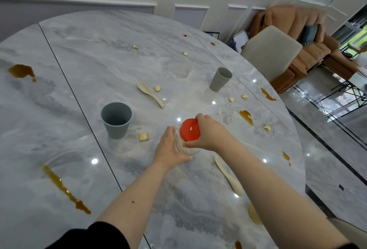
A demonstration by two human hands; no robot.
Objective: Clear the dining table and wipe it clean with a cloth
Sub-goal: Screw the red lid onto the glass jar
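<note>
A clear jar [181, 145] with a red lid [190, 130] stands near the middle of the grey marble table [99, 54]. My left hand [170, 146] wraps the jar's left side. My right hand [209, 134] grips the red lid from the right, fingers curled over its rim. A blue-grey cup [116, 119] stands left of the jar and a light grey cup [220, 79] stands farther back right. Two cream spoons lie flat: one [151, 95] behind the jar, the other [229, 177] near my right forearm.
Brown spills [21, 71] [65, 189] [247, 116] and several yellow food scraps [144, 136] dot the tabletop. A beige chair [272, 52] stands at the table's far right edge, with an orange sofa [303, 36] behind it. Glossy floor lies to the right.
</note>
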